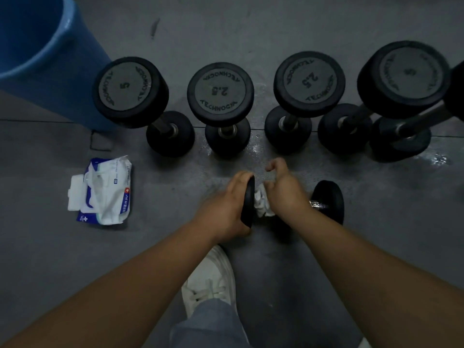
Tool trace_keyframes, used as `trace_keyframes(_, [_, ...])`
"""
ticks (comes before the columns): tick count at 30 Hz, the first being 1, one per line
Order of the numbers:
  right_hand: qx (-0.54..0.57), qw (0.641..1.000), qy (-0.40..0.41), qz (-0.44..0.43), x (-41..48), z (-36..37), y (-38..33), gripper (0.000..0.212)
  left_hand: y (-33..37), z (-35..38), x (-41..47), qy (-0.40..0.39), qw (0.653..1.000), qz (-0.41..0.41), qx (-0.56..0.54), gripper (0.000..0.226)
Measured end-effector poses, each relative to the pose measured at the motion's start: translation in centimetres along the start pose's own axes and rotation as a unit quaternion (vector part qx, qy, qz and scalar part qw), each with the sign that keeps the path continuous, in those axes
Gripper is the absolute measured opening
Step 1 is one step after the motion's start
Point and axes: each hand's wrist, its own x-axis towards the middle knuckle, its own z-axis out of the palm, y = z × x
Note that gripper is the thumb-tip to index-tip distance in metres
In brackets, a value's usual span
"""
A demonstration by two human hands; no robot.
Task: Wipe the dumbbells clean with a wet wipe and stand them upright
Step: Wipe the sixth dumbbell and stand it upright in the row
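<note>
As the left hand [226, 207] grips the dumbbell head [248, 200], the right hand [283, 194] clutches a wet wipe [261, 208].

My left hand [226, 207] grips one head of the dumbbell [329, 200] lying on the floor [401, 222]. My right hand [286, 194] holds the wet wipe [261, 204] around its handle.
</note>
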Motion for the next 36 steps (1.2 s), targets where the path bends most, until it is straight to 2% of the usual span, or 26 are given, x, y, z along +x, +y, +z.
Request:
trace_keyframes(3, [0.026,0.999,0.023,-0.01,0.1,-0.3,0.0,0.018,-0.1,0.2,-0.1,0.002,1.0,0.001,-0.002,0.117])
trace_keyframes(5, [0.023,0.999,-0.019,-0.041,-1.0,-0.3,0.3,0.021,-0.3,0.4,0.1,0.004,1.0,0.004,-0.007,0.116])
trace_keyframes(8, [-0.155,0.969,-0.106,-0.163,-3.2,-0.4,1.5,0.045,-0.5,0.6,0.2,0.014,1.0,0.016,-0.021,0.115])
trace_keyframes(10, [-0.218,0.949,-0.095,-0.209,-3.3,-0.4,2.1,0.043,-0.4,0.6,0.1,0.013,1.0,0.016,-0.021,0.113])
trace_keyframes(12, [-0.237,0.948,-0.098,-0.189,-2.6,-0.4,2.0,0.041,-0.2,0.5,0.0,0.008,1.0,0.012,-0.021,0.111])
trace_keyframes(16, [-0.277,0.93,-0.192,-0.149,0.3,-1.0,0.3,0.029,-0.1,-0.1,0.2,-0.004,1.0,0.003,-0.015,0.117])
trace_keyframes(20, [-0.219,0.941,-0.167,-0.194,-0.4,-0.9,1.7,0.03,-0.3,0.1,0.3,-0.002,1.0,0.004,-0.01,0.12])
trace_keyframes(22, [-0.124,0.958,-0.154,-0.208,-1.3,-0.6,2.7,0.03,-0.6,0.7,0.0,0.005,1.0,0.012,-0.01,0.122])
trace_keyframes(25, [0.077,0.989,-0.07,-0.109,-1.1,-0.7,2.9,0.017,-0.6,0.8,-0.1,0.004,1.0,0.014,-0.008,0.124])
trace_keyframes(27, [0.116,0.991,0.013,-0.059,-0.7,-0.8,1.7,0.018,-0.4,0.4,0.0,0.005,1.0,0.011,-0.007,0.122])
trace_keyframes(30, [0.086,0.994,0.066,-0.018,-0.4,-0.5,0.6,0.02,0.0,0.2,0.0,0.003,1.0,0.006,-0.006,0.116])
trace_keyframes(32, [0.053,0.998,0.042,-0.021,-0.9,0.0,0.4,0.018,0.0,0.3,-0.1,0.004,1.0,0.008,-0.008,0.114])
trace_keyframes(33, [-0.001,0.999,0.015,-0.046,-1.5,0.2,0.4,0.017,-0.1,0.3,0.0,0.005,1.0,0.009,-0.011,0.113])
trace_keyframes(34, [-0.075,0.993,-0.009,-0.087,-2.3,0.4,0.5,0.022,-0.1,0.3,0.0,0.006,1.0,0.011,-0.015,0.113])
trace_keyframes(36, [-0.221,0.963,-0.07,-0.139,-4.5,1.0,1.0,0.056,-0.2,0.3,0.0,0.008,0.999,0.017,-0.028,0.113])
